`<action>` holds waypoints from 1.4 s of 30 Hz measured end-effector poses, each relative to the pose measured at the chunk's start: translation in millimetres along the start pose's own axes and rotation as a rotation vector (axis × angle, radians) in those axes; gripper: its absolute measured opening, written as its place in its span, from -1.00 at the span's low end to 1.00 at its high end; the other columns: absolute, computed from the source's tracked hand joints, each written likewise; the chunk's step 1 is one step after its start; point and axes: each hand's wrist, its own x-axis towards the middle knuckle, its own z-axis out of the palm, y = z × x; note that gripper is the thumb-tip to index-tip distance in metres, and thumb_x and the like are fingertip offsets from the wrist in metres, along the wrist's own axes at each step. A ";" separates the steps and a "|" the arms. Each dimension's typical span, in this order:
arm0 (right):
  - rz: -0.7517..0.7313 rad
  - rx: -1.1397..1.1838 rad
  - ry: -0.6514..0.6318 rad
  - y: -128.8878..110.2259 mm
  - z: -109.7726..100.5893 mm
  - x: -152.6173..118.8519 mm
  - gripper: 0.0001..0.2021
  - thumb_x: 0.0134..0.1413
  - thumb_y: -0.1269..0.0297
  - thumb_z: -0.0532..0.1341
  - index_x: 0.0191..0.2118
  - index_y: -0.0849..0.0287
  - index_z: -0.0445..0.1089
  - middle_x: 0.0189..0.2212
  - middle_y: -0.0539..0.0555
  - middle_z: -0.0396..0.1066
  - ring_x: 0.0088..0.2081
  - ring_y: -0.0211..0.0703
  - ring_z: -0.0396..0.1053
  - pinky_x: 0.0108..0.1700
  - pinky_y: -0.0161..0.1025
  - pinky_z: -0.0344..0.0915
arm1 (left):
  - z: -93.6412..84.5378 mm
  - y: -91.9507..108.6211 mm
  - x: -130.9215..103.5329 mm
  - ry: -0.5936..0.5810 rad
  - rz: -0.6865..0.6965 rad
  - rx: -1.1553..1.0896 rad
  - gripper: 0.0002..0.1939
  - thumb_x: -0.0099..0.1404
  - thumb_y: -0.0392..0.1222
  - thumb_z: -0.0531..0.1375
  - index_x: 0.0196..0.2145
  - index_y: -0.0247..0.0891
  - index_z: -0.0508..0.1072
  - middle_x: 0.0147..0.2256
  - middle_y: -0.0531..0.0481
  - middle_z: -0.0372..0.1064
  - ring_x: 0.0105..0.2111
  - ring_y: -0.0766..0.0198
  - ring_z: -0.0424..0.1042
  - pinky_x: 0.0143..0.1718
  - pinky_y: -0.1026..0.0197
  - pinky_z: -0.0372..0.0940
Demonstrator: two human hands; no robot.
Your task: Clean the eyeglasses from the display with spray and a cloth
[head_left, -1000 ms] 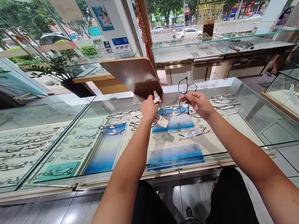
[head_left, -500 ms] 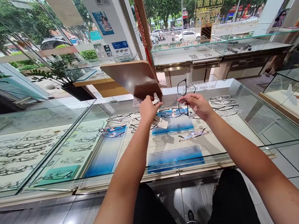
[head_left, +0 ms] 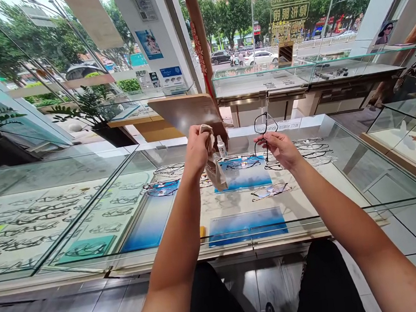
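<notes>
One long, glass-topped surface (head_left: 243,199) spans the view, its clear panes presumably there so that the spectacle frames (head_left: 270,190) inside can be seen from above. At its far side a brown board (head_left: 191,112) leans, smooth, glossy and round-cornered; flat, rectangular blue cards (head_left: 246,229) lie under the glass. The left hand (head_left: 197,149) is closed round the top of a beige cloth (head_left: 216,176) — soft, creased, its lower end hanging free. The right hand (head_left: 282,148) pinches narrowly on dark-rimmed glasses (head_left: 261,125) above the surface, near the bridge with one lens over the other — a hold that probably spares most of each lens. Smallest, a white bottle (head_left: 221,148) stands upright just beside the cloth, seemingly placed within easy reach.
</notes>
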 end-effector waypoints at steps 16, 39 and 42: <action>-0.327 0.005 -0.188 -93.8 78.7 12.5 -0.79 0.18 -0.06 0.47 -0.24 -0.07 0.72 0.05 -0.01 0.66 0.28 -0.01 0.47 0.41 -0.01 0.29 | 22.3 87.8 2.6 -0.035 0.535 0.041 -0.56 0.41 0.26 0.34 -0.30 -0.20 0.49 -0.38 0.02 0.45 -0.41 0.30 0.35 -0.34 0.23 0.26; -0.458 0.026 -0.107 -91.1 87.7 38.7 -0.81 0.13 -0.03 0.52 -0.25 -0.08 0.74 -0.20 -0.02 0.68 0.08 -0.01 0.60 0.30 -0.01 0.43 | 31.0 114.9 -19.0 -0.493 0.026 -0.408 -0.49 0.22 0.13 0.53 -0.03 -0.23 0.61 -0.20 -0.06 0.62 -0.34 0.29 0.52 -0.35 0.29 0.41; -0.458 0.040 -0.053 -92.6 89.1 36.6 -0.79 0.08 -0.04 0.54 -0.28 -0.06 0.73 -0.19 -0.01 0.70 0.06 0.00 0.63 0.26 0.01 0.48 | 32.7 111.9 -19.2 -0.533 -0.024 -0.414 -0.51 0.18 0.09 0.56 -0.06 -0.25 0.63 -0.31 0.00 0.59 -0.41 0.33 0.46 -0.36 0.29 0.38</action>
